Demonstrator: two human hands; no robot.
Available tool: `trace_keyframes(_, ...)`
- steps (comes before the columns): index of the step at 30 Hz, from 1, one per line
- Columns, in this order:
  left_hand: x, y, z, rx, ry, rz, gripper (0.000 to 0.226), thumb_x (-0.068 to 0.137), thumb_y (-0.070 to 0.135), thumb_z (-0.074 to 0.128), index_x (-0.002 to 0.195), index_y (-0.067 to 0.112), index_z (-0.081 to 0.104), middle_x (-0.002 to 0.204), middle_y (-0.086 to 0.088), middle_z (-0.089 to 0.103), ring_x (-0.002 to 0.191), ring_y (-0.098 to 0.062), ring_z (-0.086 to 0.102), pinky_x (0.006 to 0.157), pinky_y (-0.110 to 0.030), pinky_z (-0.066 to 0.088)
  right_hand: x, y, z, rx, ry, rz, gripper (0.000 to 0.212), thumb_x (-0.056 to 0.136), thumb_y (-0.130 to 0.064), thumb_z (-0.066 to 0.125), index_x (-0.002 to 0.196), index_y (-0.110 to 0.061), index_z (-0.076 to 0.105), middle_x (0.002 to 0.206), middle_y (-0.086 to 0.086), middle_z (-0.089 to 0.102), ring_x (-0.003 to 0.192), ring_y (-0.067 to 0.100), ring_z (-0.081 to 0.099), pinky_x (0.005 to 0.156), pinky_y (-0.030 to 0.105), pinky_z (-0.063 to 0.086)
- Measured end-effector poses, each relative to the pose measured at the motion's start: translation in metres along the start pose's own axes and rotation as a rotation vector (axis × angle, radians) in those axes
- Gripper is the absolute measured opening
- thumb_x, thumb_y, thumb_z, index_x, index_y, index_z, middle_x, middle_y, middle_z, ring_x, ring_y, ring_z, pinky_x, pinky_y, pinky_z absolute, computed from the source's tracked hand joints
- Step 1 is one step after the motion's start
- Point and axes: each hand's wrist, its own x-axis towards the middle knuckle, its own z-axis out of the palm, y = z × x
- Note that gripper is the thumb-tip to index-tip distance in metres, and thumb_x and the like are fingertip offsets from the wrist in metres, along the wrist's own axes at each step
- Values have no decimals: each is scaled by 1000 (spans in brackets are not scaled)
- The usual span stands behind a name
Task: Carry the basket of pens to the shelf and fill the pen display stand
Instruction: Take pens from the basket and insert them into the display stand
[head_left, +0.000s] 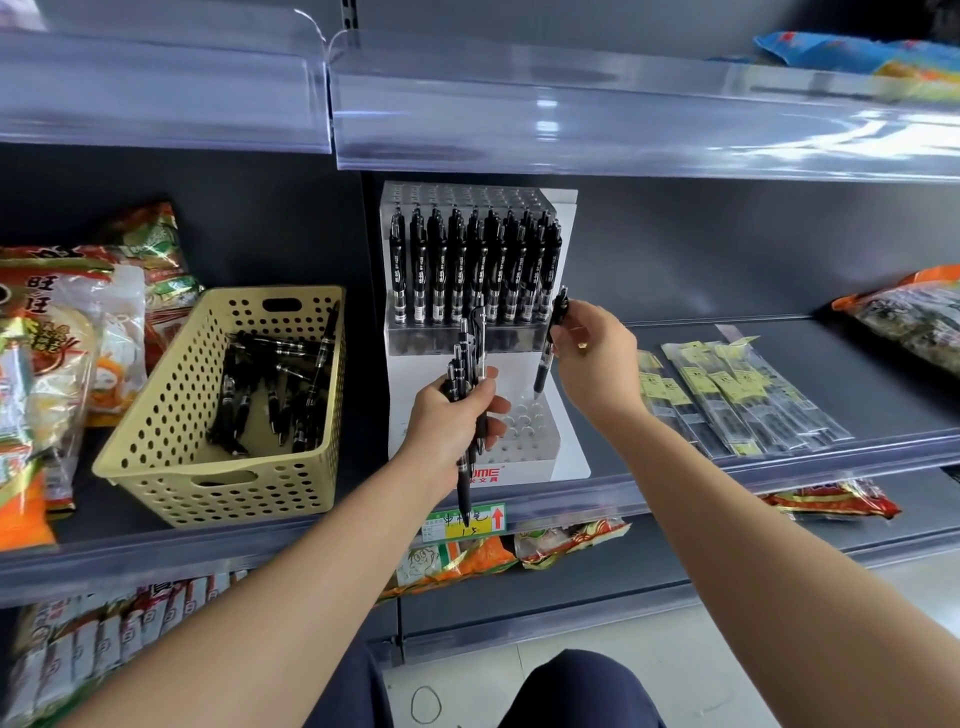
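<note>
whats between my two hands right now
Head view: the display stand's empty lower holes lie between left hand and right hand, the right hand's pen poised over them.

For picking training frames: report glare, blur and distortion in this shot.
Head view: glare streaks the clear shelf guard; wide-angle distortion bows the shelf edges; pen display stand, left hand and right hand are sharp; the packets at lower left are blurred.

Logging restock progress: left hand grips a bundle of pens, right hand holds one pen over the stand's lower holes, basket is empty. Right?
Not empty: the head view shows loose black pens in the basket. The bundle in the left hand and the pen in the right hand are as stated.
</note>
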Motion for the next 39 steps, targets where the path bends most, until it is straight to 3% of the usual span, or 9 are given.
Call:
trace_keyframes(5, 1, -1, -2, -4, -5, 4, 13, 96, 12, 55, 104, 15, 65, 73, -4, 67, 54, -15, 56, 58, -30, 49, -4, 9, 9, -46, -45, 13, 15, 89, -3, 51, 96, -3, 65, 88, 9, 60, 79, 27, 56, 75, 44, 51)
trace_keyframes(10, 3, -2, -3, 2, -19, 10, 8, 95, 14, 57, 99, 14, 65, 72, -4, 67, 53, -15, 56, 55, -28, 49, -12, 13, 14, -56, -70, 63, 30, 90, -9, 56, 120, -10, 51, 88, 0, 62, 78, 19, 57, 70, 32, 47)
trace_keyframes(15, 3, -1, -4, 3, -17, 12, 6, 95, 14, 58, 95, 11, 63, 69, -4, 65, 50, -14, 55, 53, -29, 45, -19, 24, 18, -119, -60, 127, 10, 91, -15, 57, 94, -8, 62, 77, -2, 61, 69, 18, 54, 60, 27, 40)
trace_keyframes(19, 3, -2, -5, -1, -30, 13, 7, 95, 11, 57, 96, 12, 63, 69, -4, 65, 49, -12, 55, 49, -25, 46, -22, 29, 19, -191, -108, 140, 11, 89, -15, 56, 85, -12, 66, 68, -6, 57, 56, 7, 46, 48, 18, 29)
trace_keyframes(22, 4, -3, -6, 21, -42, 21, 5, 94, 12, 58, 96, 10, 62, 69, -3, 65, 49, -12, 55, 50, -25, 46, -27, 31, 20, -186, -129, 183, 10, 86, -17, 56, 82, -15, 66, 67, -6, 60, 57, 9, 51, 48, 21, 35)
trace_keyframes(25, 6, -5, -6, 46, -26, 16, 5, 93, 12, 60, 95, 8, 62, 70, -4, 67, 50, -14, 55, 52, -26, 47, -30, 24, 18, -102, -94, 196, 10, 84, -19, 57, 78, -18, 64, 63, -6, 61, 58, 15, 55, 52, 25, 41)
trace_keyframes(30, 6, -7, -4, 51, -11, 1, 11, 88, 15, 68, 96, 7, 66, 74, -6, 72, 52, -16, 57, 57, -29, 49, -23, -6, 10, 290, -135, 214, 17, 87, -21, 58, 76, -14, 70, 66, 4, 67, 57, 13, 55, 53, 31, 47)
trace_keyframes(34, 5, -6, -1, 61, -20, 6, 14, 85, 15, 71, 96, 7, 67, 77, -10, 73, 53, -17, 58, 56, -29, 49, -18, -23, 7, 487, -214, 258, 20, 85, -28, 70, 90, -9, 70, 73, 4, 69, 57, 10, 59, 50, 17, 45)
trace_keyframes(39, 4, -2, -1, 75, -20, 22, 15, 85, 14, 71, 97, 7, 67, 79, -11, 73, 52, -16, 58, 56, -28, 48, -14, -26, 5, 528, -240, 294, 25, 76, -30, 79, 89, -12, 66, 73, 3, 67, 58, 13, 60, 46, 16, 43)
